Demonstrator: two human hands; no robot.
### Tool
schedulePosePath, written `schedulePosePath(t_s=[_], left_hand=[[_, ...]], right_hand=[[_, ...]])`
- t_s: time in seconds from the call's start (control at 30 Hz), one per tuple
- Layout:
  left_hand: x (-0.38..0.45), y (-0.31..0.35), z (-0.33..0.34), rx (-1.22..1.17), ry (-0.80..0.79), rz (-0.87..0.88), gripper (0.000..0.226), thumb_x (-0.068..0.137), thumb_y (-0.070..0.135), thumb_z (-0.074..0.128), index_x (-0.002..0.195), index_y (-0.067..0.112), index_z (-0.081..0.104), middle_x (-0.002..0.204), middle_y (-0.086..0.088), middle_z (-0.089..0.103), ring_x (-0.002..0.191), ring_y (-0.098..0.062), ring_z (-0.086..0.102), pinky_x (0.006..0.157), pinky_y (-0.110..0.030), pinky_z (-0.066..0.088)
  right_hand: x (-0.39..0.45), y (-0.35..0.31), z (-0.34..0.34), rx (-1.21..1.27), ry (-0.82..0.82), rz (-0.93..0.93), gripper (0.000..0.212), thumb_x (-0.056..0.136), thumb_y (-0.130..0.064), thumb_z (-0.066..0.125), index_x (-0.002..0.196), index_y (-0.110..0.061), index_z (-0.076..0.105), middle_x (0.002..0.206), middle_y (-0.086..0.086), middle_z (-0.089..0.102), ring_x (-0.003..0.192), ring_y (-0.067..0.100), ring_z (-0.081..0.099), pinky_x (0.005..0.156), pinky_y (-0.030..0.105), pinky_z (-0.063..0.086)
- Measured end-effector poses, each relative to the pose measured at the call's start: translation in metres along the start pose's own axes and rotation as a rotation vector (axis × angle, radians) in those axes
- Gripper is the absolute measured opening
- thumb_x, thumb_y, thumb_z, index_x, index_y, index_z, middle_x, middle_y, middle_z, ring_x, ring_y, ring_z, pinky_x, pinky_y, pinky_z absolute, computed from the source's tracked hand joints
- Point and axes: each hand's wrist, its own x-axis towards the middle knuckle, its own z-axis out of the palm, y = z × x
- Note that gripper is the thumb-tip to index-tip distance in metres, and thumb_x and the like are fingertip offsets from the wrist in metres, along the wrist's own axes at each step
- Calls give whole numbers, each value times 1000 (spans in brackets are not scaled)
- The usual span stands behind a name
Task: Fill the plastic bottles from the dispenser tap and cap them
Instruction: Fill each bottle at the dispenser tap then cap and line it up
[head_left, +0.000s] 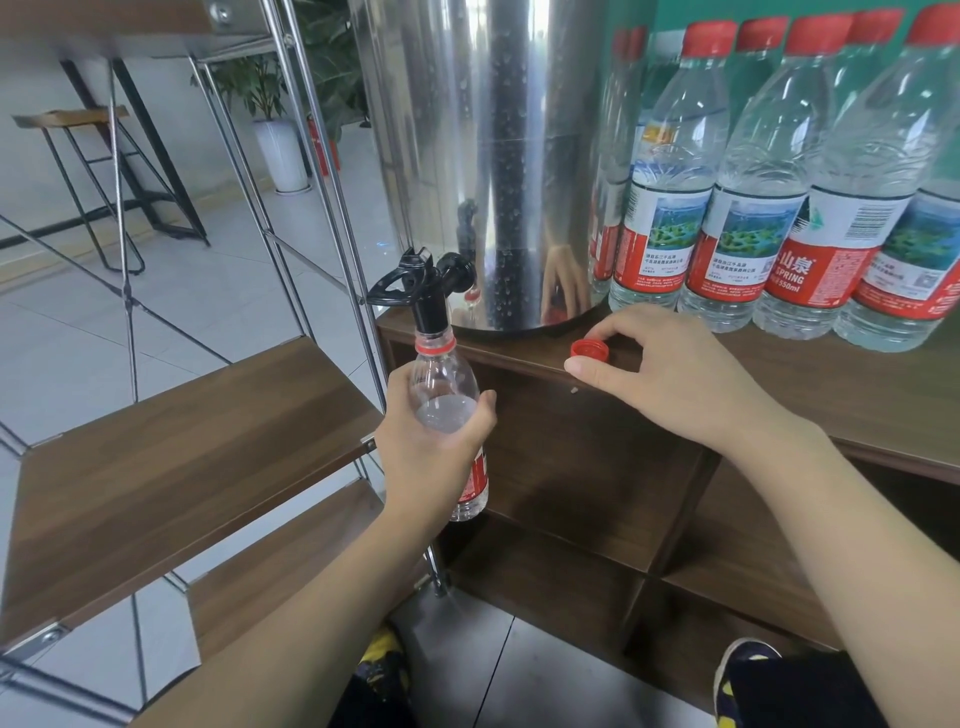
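My left hand (428, 431) grips a clear plastic bottle (441, 384) with a red neck ring, held upright with its open mouth right under the black tap (421, 291) of the steel dispenser (498, 156). Water fills the bottle up to its shoulder. My right hand (660, 374) rests on the wooden counter (831, 384), thumb and fingers curled around a loose red cap (589, 349) that lies near the counter's edge.
Several capped, labelled water bottles (753, 208) stand on the counter to the right of the dispenser. A metal-framed shelf unit with wooden boards (182, 457) stands at the left. Open wooden cubbies (571, 493) lie below the counter.
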Motion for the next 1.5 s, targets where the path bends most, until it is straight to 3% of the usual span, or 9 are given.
schedulePosePath(t_s=[0.17,1.23,1.5], left_hand=[[1,-1,1,2,7,9,60,79,32,87,128,26,53,117,10,66,108,-9,64,98,-32,53],[1,-2,0,4,5,14,58,79,33,87,127,28,54,114,13,66,106,-8,64,91,-20,51],[1,-2,0,7,2,5,61,79,35,87,129,27,53,117,11,66,109,-11,64,99,-36,55]], right_hand=[[0,0,0,-8,2,-1,47,88,-69,55,113,-31,67,111,-14,62,100,5,54,86,27,45],[-1,-1,1,-46,-16,-9,47,91,-69,51,117,-33,65,116,-16,59,100,5,53,81,25,44],[-1,-1,1,-50,-17,-4,46,91,-68,51,118,-33,64,116,-17,58,100,3,52,83,25,45]])
